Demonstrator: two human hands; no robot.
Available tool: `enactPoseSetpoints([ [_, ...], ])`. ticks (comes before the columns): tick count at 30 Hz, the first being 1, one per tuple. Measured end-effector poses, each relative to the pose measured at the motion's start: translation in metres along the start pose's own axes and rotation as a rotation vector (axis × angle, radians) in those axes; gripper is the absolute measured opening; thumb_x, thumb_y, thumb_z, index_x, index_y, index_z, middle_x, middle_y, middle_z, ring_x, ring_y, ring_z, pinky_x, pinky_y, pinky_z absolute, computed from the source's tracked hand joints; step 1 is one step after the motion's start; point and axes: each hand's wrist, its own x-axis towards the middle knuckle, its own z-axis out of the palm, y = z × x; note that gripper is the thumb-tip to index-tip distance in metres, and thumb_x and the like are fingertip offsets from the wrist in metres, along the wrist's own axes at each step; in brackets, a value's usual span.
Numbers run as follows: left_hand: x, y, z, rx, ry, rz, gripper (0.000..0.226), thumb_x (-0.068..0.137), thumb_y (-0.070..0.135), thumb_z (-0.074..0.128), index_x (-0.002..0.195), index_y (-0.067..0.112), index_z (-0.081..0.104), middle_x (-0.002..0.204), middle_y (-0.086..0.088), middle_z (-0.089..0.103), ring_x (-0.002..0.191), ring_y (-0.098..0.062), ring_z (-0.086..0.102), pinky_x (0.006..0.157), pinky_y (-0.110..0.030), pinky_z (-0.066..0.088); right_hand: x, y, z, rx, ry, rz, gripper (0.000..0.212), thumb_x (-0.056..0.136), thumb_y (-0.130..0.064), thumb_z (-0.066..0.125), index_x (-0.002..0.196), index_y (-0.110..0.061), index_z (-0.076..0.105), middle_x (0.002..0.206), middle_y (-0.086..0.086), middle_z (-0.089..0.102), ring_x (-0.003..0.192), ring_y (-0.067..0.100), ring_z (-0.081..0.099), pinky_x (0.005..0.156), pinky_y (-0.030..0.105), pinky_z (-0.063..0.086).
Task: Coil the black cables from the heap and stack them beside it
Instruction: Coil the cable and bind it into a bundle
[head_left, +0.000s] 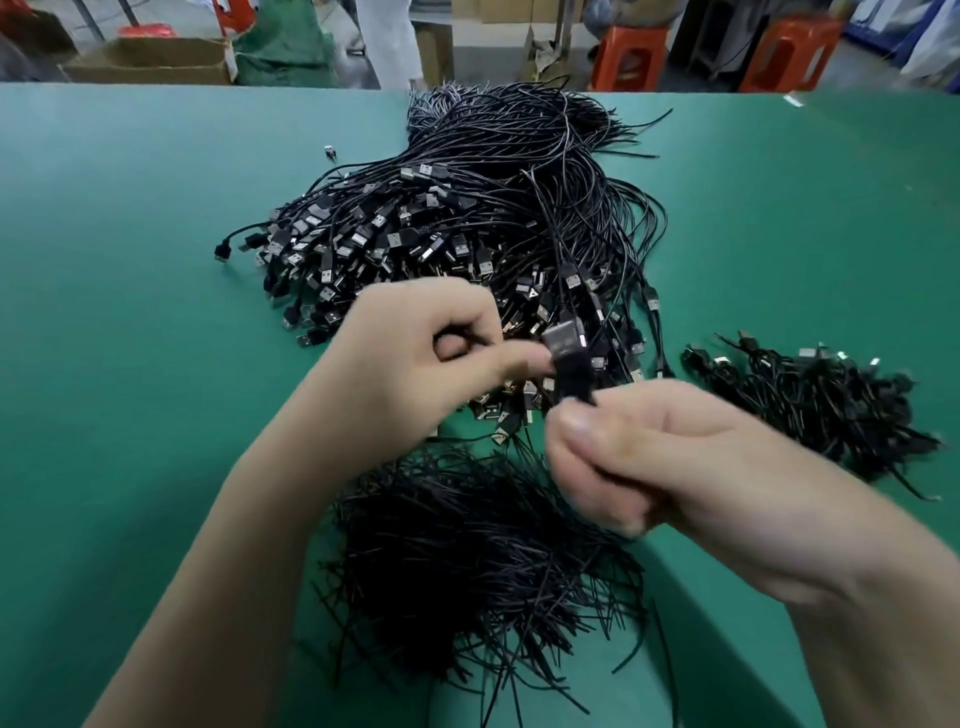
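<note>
A big heap of black USB cables (467, 223) lies in the middle of the green table (130, 312), plugs fanned toward me. Over its near edge both hands meet on one coiled black cable (569, 364). My left hand (441, 358) pinches it with thumb and fingers from the left. My right hand (649, 457) grips it from below, fingers curled. The cable's plug sticks up between the hands. To the right lies a stack of coiled cables (821, 405). A pile of short black ties (478, 561) lies in front of me, under my forearms.
A small loose connector (330, 152) lies on the table left of the heap. Beyond the far table edge stand cardboard boxes (150, 60), green sacks (285, 47) and orange plastic stools (628, 54). A person in white stands behind the table.
</note>
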Motion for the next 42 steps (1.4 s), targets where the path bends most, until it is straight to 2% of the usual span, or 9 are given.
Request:
enactPoseSetpoints([
  [4, -0.002, 0.015, 0.004, -0.078, 0.035, -0.032, 0.036, 0.105, 0.034, 0.055, 0.076, 0.015, 0.064, 0.057, -0.002, 0.047, 0.049, -0.004, 0.036, 0.048, -0.017, 0.034, 0.012, 0.015, 0.005, -0.148, 0.170, 0.112, 0.045, 0.107, -0.041, 0.042, 0.083, -0.023, 0.076, 0.056, -0.006, 0.049, 0.053, 0.009, 0.039, 0.054, 0.014, 0.035],
  [6, -0.003, 0.028, 0.015, -0.128, 0.005, -0.058, 0.030, 0.109, 0.024, 0.052, 0.084, 0.011, 0.064, 0.061, -0.002, 0.058, 0.051, 0.000, 0.049, 0.054, -0.019, 0.047, 0.017, 0.019, 0.005, -0.145, 0.253, 0.098, 0.051, 0.107, -0.044, 0.040, 0.073, -0.025, 0.074, 0.056, -0.003, 0.053, 0.054, 0.009, 0.043, 0.059, 0.018, 0.037],
  [9, -0.005, 0.038, 0.028, -0.047, 0.048, -0.027, 0.028, 0.109, 0.022, 0.050, 0.084, 0.014, 0.061, 0.060, 0.002, 0.066, 0.059, -0.007, 0.065, 0.064, -0.029, 0.054, 0.021, 0.022, -0.001, 0.199, 0.351, -0.010, 0.044, 0.108, -0.040, 0.042, 0.086, -0.018, 0.073, 0.067, 0.000, 0.058, 0.058, 0.011, 0.047, 0.056, 0.025, 0.034],
  [14, -0.005, 0.046, 0.033, 0.066, 0.029, -0.007, 0.029, 0.106, 0.031, 0.045, 0.083, 0.024, 0.061, 0.069, 0.009, 0.068, 0.058, -0.007, 0.054, 0.056, -0.033, 0.039, 0.024, 0.024, -0.012, 0.675, 0.344, -0.216, 0.039, 0.102, -0.023, 0.045, 0.126, -0.006, 0.070, 0.103, 0.005, 0.068, 0.076, 0.011, 0.056, 0.061, 0.023, 0.043],
  [22, -0.007, 0.042, 0.028, -0.091, -0.007, -0.020, 0.028, 0.107, 0.016, 0.055, 0.084, 0.017, 0.071, 0.053, 0.020, 0.057, 0.047, 0.006, 0.050, 0.050, -0.006, 0.029, 0.024, 0.016, -0.007, 0.824, 0.421, -0.236, 0.035, 0.088, -0.021, 0.048, 0.093, -0.006, 0.079, 0.099, 0.009, 0.069, 0.078, 0.017, 0.059, 0.057, 0.024, 0.041],
  [27, -0.008, 0.045, 0.022, 0.007, -0.087, 0.024, 0.025, 0.103, 0.032, 0.057, 0.093, 0.031, 0.079, 0.051, 0.013, 0.050, 0.045, -0.008, 0.043, 0.047, -0.017, 0.027, 0.019, 0.004, -0.012, 0.877, 0.538, -0.261, 0.033, 0.090, -0.024, 0.048, 0.084, -0.011, 0.078, 0.089, 0.004, 0.065, 0.077, 0.017, 0.061, 0.061, 0.022, 0.044],
  [33, -0.005, 0.030, 0.029, -0.038, -0.311, -0.075, 0.026, 0.105, 0.034, 0.058, 0.089, 0.026, 0.077, 0.058, 0.003, 0.052, 0.052, -0.003, 0.045, 0.054, -0.020, 0.032, 0.018, -0.002, -0.003, 0.711, 0.711, -0.323, 0.044, 0.107, -0.033, 0.039, 0.074, -0.018, 0.064, 0.084, -0.001, 0.066, 0.081, 0.015, 0.067, 0.069, 0.026, 0.053],
  [38, -0.002, 0.010, 0.026, -0.114, -0.391, -0.164, 0.035, 0.101, 0.050, 0.060, 0.080, 0.027, 0.077, 0.054, 0.007, 0.045, 0.050, -0.009, 0.038, 0.050, -0.024, 0.029, 0.008, -0.012, -0.002, 0.829, 0.335, -0.349, 0.048, 0.111, -0.036, 0.029, 0.076, -0.021, 0.056, 0.061, -0.010, 0.048, 0.050, 0.003, 0.046, 0.051, 0.016, 0.041],
  [42, 0.001, -0.003, 0.015, -0.092, -0.353, -0.216, 0.053, 0.085, 0.066, 0.064, 0.069, 0.016, 0.066, 0.055, 0.002, 0.041, 0.051, -0.011, 0.034, 0.049, -0.025, 0.028, -0.002, -0.011, -0.007, 0.573, 0.072, -0.179, 0.040, 0.106, -0.033, 0.036, 0.076, -0.017, 0.058, 0.054, -0.009, 0.050, 0.040, 0.000, 0.037, 0.040, 0.014, 0.027],
])
